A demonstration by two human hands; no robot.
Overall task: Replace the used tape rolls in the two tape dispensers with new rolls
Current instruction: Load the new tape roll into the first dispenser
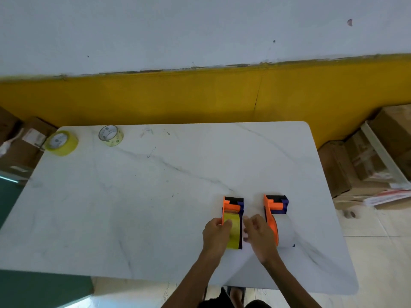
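Observation:
Two orange-and-purple tape dispensers stand side by side near the front right of the white marble table [155,207]. The left dispenser [233,207] holds a yellow tape roll [234,232]. My left hand [216,235] grips that dispenser's left side, thumb on the roll. My right hand [258,234] hovers just right of it, fingers spread and blurred, holding nothing. The right dispenser [274,210] carries a pale, whitish roll [285,232]. Two loose rolls lie at the far left: a full yellow roll [61,142] and a thinner pale roll [110,136].
Cardboard boxes [364,158] are stacked on the floor to the right of the table, and more boxes [24,141] sit beyond its far left corner. A yellow-and-white wall runs behind. A teal surface [33,287] lies at the lower left.

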